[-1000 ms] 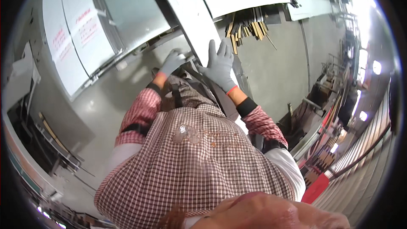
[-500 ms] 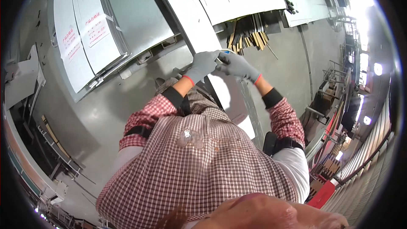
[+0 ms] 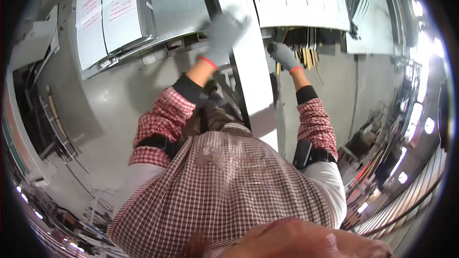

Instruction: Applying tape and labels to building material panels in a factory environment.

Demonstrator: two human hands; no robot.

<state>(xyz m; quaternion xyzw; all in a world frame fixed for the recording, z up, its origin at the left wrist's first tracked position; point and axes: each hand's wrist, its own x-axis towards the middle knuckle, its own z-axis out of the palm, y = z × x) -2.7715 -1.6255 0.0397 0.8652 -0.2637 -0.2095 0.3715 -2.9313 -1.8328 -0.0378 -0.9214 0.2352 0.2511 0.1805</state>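
Note:
A long white panel (image 3: 260,81) runs lengthwise in front of me, from the far edge down to my apron. My left hand (image 3: 224,33), in a grey glove with a red cuff, is over the panel's left edge. Motion smears its fingers, so their shape is unclear. On the other side, my right hand (image 3: 285,56) wears the same kind of glove and is just off the panel's right edge. Its fingers are curled together; whatever they hold, if anything, is hidden. Beyond that hand lies a bundle of thin strips (image 3: 308,58) with yellowish ends.
At the left, white panels with red print (image 3: 114,12) are stacked beside a grey sheet (image 3: 179,5). A wide white sheet (image 3: 299,0) lies at the far right of the long panel. Dark racks and clutter (image 3: 366,136) stand at the right over a grey floor (image 3: 330,83).
My hands were together over the panel and have parted. The left moved farther away; the right went to the right, past the panel's edge. The view has shifted slightly.

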